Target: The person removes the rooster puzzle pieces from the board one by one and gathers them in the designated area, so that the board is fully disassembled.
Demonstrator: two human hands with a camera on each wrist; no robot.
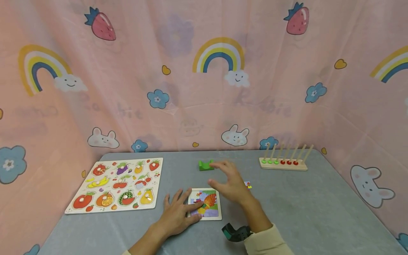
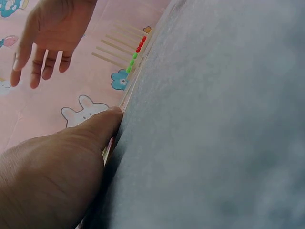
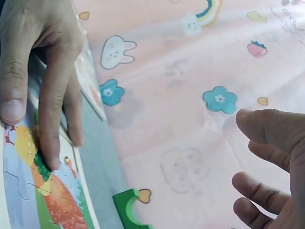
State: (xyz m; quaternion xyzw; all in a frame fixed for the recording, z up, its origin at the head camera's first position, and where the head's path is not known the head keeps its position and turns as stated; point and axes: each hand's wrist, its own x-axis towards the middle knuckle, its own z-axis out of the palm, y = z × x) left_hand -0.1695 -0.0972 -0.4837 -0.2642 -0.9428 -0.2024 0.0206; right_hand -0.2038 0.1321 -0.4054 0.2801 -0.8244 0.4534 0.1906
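Observation:
A small square jigsaw puzzle [image 1: 211, 213] in a pale frame lies on the grey table, with a colourful picture of an orange-red bird-like shape. My left hand [image 1: 176, 215] lies across its left side, fingers spread and straight; in the right wrist view its fingertips touch the puzzle's pieces [image 3: 62, 200]. Up in the air to the puzzle's right is my right hand [image 1: 232, 181], its fingers loosely bent and apart, holding nothing. Partly hidden behind that hand, a loose puzzle piece [image 1: 248, 185] lies on the table.
Beyond the puzzle stands a green curved block [image 1: 205, 165]. To the left lies a large fruit peg board [image 1: 111, 187]. A wooden peg rack [image 1: 283, 165] with green and red beads stands at the back right. A pink patterned curtain [image 1: 178, 124] hangs behind the table.

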